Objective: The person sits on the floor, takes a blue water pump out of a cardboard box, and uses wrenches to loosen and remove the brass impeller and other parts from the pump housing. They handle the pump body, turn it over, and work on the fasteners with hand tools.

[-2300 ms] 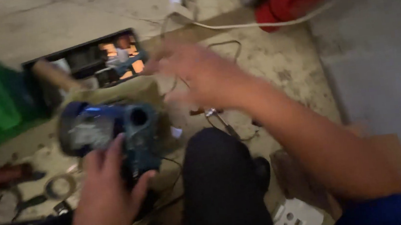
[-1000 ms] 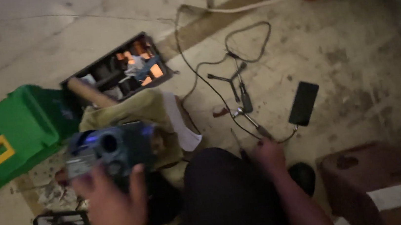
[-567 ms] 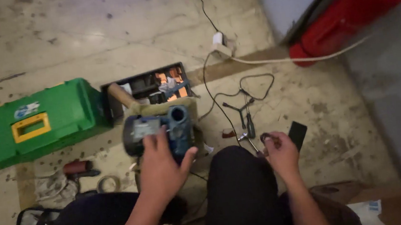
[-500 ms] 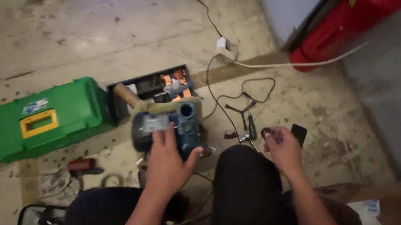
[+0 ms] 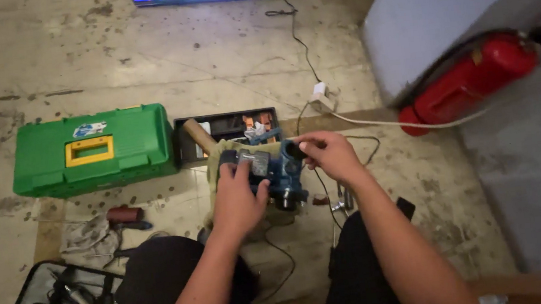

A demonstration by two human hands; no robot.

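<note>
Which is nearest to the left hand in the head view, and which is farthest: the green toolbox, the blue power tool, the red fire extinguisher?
Measured from the left hand:
1. Blue power tool: held in that hand, in front of the knees.
2. Green toolbox: on the floor to the left.
3. Red fire extinguisher: lying far to the right, beside the grey cabinet.
</note>
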